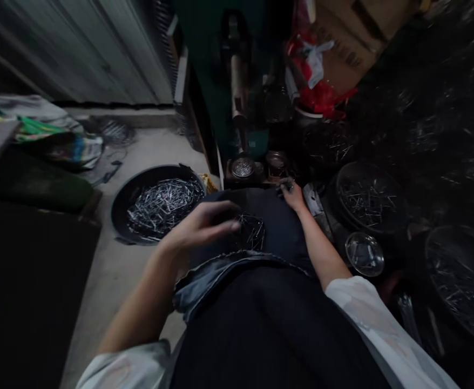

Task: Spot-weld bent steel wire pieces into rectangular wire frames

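Observation:
My left hand (204, 222) is over my lap, thumb and fingers apart, with nothing visible between them. Just beside its fingertips lies a small heap of thin metal pins (253, 231) on the dark apron (285, 232). My right hand (290, 194) is farther forward, at the front edge of the machine's base. Its darkened fingers are curled in, and whatever they hold is too dark to make out. Close to it are a round dish of small bright metal bits (242, 168) and a small round tin (276, 160).
A black basin (117, 213) full of metal pins stands on the floor to the left. On the right are a pan of pins (366, 202), a clear round dish (364, 254) and a larger basin (464, 275). The green machine (204, 43) rises ahead, beside a cardboard box (354, 48).

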### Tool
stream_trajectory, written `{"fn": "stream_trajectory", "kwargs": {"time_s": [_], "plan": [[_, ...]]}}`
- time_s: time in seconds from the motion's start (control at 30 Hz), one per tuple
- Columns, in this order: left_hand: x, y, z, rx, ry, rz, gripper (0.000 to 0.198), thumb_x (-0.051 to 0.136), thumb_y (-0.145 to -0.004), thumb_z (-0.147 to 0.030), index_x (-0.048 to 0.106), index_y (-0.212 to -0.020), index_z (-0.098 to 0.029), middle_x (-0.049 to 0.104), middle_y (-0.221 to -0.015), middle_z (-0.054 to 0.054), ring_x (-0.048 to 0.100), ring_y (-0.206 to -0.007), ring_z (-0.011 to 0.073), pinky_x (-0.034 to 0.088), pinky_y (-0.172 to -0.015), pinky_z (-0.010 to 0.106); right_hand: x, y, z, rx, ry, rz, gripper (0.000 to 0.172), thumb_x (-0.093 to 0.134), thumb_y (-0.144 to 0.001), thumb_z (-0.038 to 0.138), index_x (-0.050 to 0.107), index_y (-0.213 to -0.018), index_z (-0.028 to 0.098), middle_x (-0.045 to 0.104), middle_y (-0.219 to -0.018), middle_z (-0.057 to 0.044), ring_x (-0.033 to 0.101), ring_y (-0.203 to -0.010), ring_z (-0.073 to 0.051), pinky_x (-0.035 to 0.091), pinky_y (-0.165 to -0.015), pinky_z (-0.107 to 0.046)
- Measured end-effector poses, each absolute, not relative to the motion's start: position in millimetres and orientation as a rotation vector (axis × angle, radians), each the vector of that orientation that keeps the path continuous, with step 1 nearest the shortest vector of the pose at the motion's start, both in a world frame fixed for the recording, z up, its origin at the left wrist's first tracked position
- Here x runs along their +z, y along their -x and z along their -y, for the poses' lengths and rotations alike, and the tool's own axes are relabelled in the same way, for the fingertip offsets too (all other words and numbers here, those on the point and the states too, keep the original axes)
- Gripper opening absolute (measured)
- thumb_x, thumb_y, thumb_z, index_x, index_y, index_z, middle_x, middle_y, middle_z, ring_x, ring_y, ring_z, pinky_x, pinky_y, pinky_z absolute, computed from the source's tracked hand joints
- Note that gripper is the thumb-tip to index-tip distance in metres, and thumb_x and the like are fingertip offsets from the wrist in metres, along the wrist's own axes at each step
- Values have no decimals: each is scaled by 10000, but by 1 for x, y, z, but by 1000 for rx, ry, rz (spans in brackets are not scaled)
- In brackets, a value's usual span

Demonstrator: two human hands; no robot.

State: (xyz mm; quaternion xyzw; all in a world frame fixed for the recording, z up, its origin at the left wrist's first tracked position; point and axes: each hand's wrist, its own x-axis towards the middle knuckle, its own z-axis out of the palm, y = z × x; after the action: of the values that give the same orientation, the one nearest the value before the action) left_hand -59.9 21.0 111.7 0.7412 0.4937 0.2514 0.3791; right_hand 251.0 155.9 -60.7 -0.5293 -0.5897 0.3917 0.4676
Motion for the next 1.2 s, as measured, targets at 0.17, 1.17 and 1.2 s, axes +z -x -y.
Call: {"fn": "stream_trajectory", "kwargs": {"time_s": [0.17, 1.17, 1.2], "plan": [[49, 27, -58, -179, -2327, -1640, 285, 568, -939, -329, 699, -1092, -127, 657, -1130, 171, 643, -1044, 309, 530, -809, 375, -67, -242, -163, 1022, 1270, 1422, 312, 595, -860, 522, 536, -949, 229, 724, -896, -35, 698, -665, -152, 588, -599, -284], [13, 32, -99, 1030, -1087, -1539, 374, 727, -768, -506, 577, -896, -188, 577, -722, -24, 525, -626, 135, 413, -570, 223, 9, -224, -139, 1207, 1086, 1484, 266, 713, -895, 446, 698, -963, 190, 766, -839, -34, 736, -666, -168, 593, -669, -283], [12, 26, -104, 1066, -1041, -1507, 372, 735, -767, -494, 577, -903, -186, 562, -706, -34, 500, -601, 122, 394, -552, 214, 16, -219, -138, 1181, 1030, 1606, 260, 723, -899, 418, 723, -1046, 203, 780, -955, -51, 763, -824, -195, 606, -794, -318]]}}
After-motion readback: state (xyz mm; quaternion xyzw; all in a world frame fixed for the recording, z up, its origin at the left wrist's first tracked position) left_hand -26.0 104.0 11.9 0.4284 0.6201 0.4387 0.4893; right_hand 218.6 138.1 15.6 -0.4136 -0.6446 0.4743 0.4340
